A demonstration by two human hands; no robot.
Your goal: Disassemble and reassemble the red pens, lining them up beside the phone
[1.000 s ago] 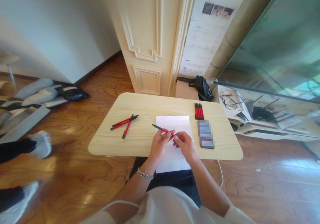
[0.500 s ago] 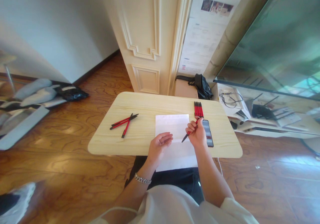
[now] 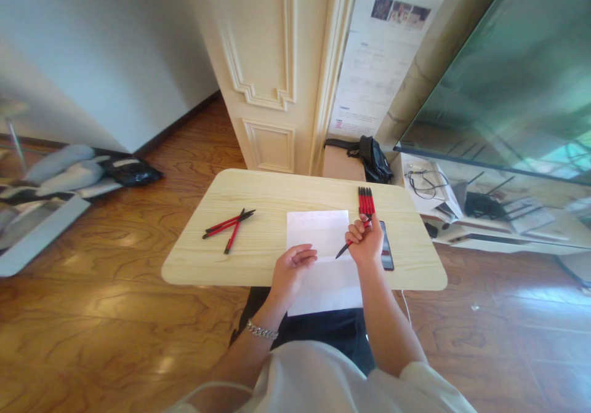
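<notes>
My right hand [image 3: 366, 240] is closed round a red and black pen [image 3: 344, 250] whose black tip points down-left over a white sheet of paper [image 3: 318, 231]. It hovers just in front of a neat row of several red pens [image 3: 365, 201] and partly covers a dark phone [image 3: 386, 250]. My left hand [image 3: 290, 266] rests palm up on the sheet's left side near the table's front edge, fingers loosely curled and holding nothing. Three more red pens [image 3: 229, 223] lie crossed on the left of the light wooden table [image 3: 258, 259].
A cream panelled column [image 3: 272, 93] and a black bag [image 3: 373, 157] stand behind the table. At the right is a glass-fronted low unit with cables [image 3: 427, 182]. Grey items [image 3: 69, 167] lie on the wooden floor at the left.
A second ago both hands held the pen over the paper. My right hand then carried it rightwards toward the pen row, and my left hand let go and turned palm up. Someone's feet left the view.
</notes>
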